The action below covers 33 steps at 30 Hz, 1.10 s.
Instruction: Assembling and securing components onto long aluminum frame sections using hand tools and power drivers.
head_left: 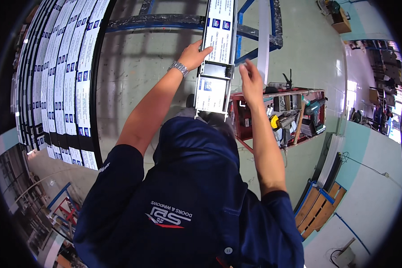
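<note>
A long metal profile (219,35), covered in white printed protective film, runs away from my body at the top centre. Near its close end there is a dark cut-out section (217,70), beyond a short film-covered end piece (211,95). My left hand (193,55), with a metal watch on the wrist, grips the profile's left edge; the thumb lies over the top and the fingertips are partly hidden. To the right of the profile, my right hand (252,81) hangs just apart from it, fingers stretched out and holding nothing.
A blue metal stand (250,31) is under the profile. Right of me stands a red tool cart (319,93) holding a teal power drill (316,106) and several hand tools. Many film-wrapped profiles (82,76) form a stack at left. A wooden pallet (319,210) leans at lower right.
</note>
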Each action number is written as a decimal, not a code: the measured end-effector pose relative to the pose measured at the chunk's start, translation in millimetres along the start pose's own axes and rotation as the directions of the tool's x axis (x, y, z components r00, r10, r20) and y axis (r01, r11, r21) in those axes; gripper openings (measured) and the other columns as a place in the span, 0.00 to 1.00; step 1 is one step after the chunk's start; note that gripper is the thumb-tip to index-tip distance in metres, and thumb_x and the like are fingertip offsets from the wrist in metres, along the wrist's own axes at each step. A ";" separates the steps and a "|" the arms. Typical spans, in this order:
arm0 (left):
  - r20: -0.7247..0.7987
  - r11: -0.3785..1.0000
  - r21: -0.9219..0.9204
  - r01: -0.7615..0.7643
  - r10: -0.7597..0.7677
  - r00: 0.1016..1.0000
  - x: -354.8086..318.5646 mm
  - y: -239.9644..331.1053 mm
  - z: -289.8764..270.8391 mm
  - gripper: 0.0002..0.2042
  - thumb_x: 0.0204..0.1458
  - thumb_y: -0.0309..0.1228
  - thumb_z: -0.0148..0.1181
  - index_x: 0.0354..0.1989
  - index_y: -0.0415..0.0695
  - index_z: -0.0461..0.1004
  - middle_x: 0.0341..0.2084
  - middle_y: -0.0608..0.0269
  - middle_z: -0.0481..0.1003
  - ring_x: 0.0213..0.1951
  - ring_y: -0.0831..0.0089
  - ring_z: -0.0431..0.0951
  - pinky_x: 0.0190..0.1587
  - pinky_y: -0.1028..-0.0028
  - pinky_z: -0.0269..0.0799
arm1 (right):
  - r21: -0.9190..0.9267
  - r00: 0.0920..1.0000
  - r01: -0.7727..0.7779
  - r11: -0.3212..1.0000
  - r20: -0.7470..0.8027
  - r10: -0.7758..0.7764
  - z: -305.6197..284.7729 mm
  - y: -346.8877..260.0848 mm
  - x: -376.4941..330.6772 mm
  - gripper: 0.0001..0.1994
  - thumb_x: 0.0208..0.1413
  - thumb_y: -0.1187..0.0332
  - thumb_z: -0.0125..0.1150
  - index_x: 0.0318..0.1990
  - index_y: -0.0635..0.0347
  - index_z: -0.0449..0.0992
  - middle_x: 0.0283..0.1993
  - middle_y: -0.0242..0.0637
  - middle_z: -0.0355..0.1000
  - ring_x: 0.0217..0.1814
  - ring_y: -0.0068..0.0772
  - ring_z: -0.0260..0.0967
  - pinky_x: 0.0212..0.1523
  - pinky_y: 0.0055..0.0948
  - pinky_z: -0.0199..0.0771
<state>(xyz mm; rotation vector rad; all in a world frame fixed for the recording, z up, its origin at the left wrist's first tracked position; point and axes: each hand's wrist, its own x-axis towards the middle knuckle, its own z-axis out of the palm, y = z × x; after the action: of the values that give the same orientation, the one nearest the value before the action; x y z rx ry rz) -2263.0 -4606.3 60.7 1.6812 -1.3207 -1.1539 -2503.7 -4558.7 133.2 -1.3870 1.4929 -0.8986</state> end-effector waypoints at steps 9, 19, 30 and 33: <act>0.054 0.930 -0.359 0.077 -0.062 0.997 16.6 4.4 -4.6 0.36 0.53 0.43 0.66 0.67 0.37 0.61 0.61 0.38 0.67 0.67 0.55 0.62 0.63 0.64 0.63 | 0.111 0.945 -0.317 0.942 0.125 0.303 47.0 -14.0 115.4 0.42 0.60 0.46 0.56 0.71 0.69 0.52 0.69 0.57 0.59 0.71 0.47 0.58 0.67 0.35 0.58; 0.043 0.963 -0.270 0.010 0.002 0.999 19.0 5.9 2.3 0.29 0.58 0.31 0.61 0.66 0.32 0.60 0.48 0.53 0.79 0.47 0.76 0.78 0.49 0.77 0.73 | 0.225 0.955 -0.289 0.931 0.131 0.265 65.2 23.5 120.2 0.26 0.67 0.53 0.48 0.63 0.64 0.67 0.55 0.50 0.73 0.56 0.40 0.72 0.57 0.33 0.68; 0.277 0.747 0.475 -0.465 0.375 0.885 -68.1 75.7 -42.3 0.45 0.41 0.43 0.73 0.69 0.44 0.57 0.69 0.49 0.55 0.70 0.52 0.54 0.68 0.53 0.56 | 0.362 0.911 -0.404 0.840 0.238 0.335 61.0 13.4 119.2 0.32 0.64 0.52 0.55 0.68 0.63 0.61 0.61 0.51 0.69 0.62 0.38 0.67 0.60 0.31 0.65; 0.365 0.630 0.606 -0.486 0.322 0.873 -68.3 68.4 -41.5 0.45 0.38 0.44 0.73 0.68 0.49 0.60 0.70 0.58 0.54 0.72 0.55 0.51 0.68 0.45 0.54 | 0.217 0.948 -0.286 0.933 0.205 0.243 48.4 -2.8 97.4 0.38 0.62 0.53 0.58 0.71 0.66 0.52 0.66 0.56 0.62 0.68 0.40 0.61 0.65 0.31 0.62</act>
<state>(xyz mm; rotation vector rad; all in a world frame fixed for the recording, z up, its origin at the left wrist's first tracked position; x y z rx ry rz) -2254.0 -4556.3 152.8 1.5916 -2.3534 -0.6025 -2456.0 -4652.9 106.7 -1.0271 1.3461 -0.7402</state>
